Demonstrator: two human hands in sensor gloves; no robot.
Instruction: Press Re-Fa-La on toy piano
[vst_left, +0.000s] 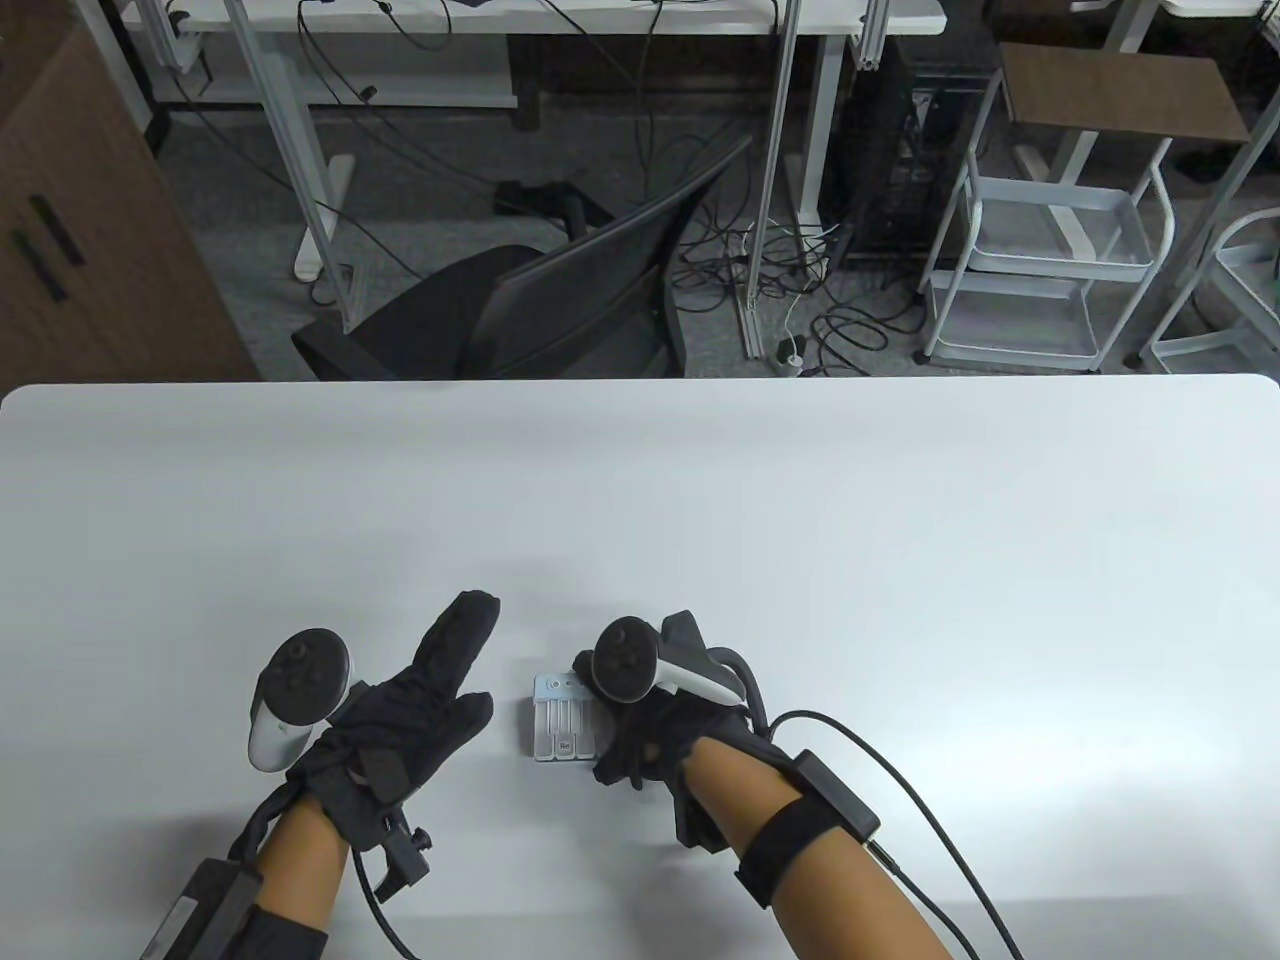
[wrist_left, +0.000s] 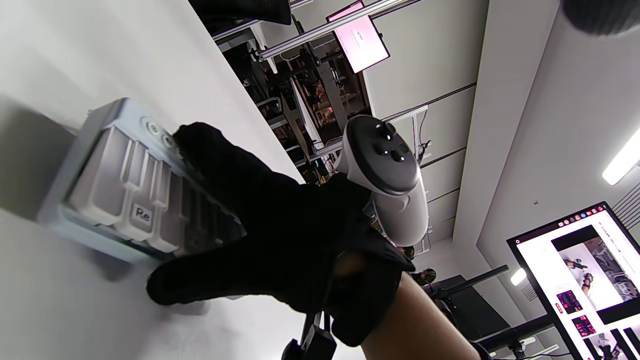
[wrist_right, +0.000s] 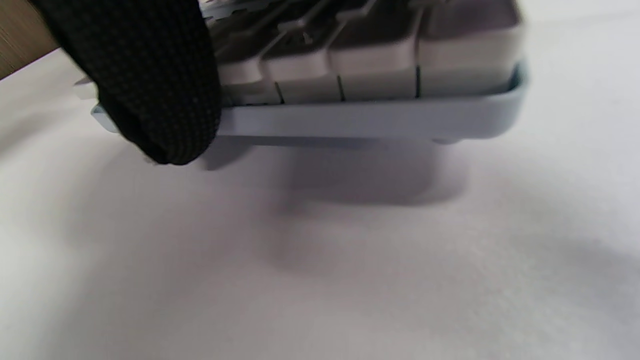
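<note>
Mid-press, probably: right hand (vst_left: 650, 740) draped over the piano (vst_left: 562, 718), fingers (wrist_left: 200, 150) spread on keys, which note unclear; left hand (vst_left: 400, 710) spread wide on the worktop (vst_left: 800, 520).

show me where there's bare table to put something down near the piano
Bare: the table beyond the toy piano to the far edge, and right of the right hand. Crowded: the narrow strip between the left hand and the piano.

The toy piano (vst_left: 563, 718) was pale blue with white keys; both gloves were black, the trackers white and black, the table (vst_left: 800, 520) white.
</note>
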